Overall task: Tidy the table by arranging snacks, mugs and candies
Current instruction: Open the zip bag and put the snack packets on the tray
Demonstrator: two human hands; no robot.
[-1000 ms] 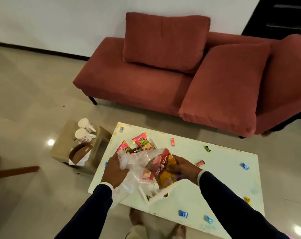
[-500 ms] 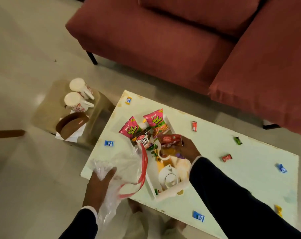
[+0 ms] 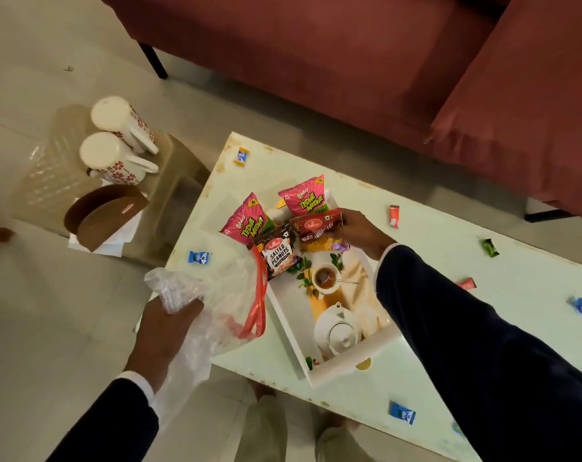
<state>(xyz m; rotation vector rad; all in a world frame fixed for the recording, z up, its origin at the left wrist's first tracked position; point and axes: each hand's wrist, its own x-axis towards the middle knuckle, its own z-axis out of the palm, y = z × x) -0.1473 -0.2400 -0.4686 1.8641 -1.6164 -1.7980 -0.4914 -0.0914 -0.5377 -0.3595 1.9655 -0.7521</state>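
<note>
My right hand (image 3: 357, 230) grips a red and yellow snack packet (image 3: 317, 228) at the far end of a white tray (image 3: 288, 315) printed with a teapot picture. Two pink snack packets (image 3: 302, 198) and a salted peanuts packet (image 3: 278, 256) lie at that same end of the tray. My left hand (image 3: 164, 323) clutches a clear plastic bag (image 3: 216, 295) with red handles over the table's near left edge. Several wrapped candies, such as a blue one (image 3: 198, 257) and a red one (image 3: 394, 216), lie scattered on the pale table (image 3: 432, 258).
Two white floral mugs (image 3: 113, 155) and a brown napkin holder (image 3: 104, 211) stand on a low side table (image 3: 169, 181) to the left. A red sofa (image 3: 349, 61) runs along the table's far side. Tiled floor lies to the left.
The head camera has tilted down and closer. My right hand carried the red and yellow packet out of the bag to the tray's far end. My left hand lowered the emptied bag.
</note>
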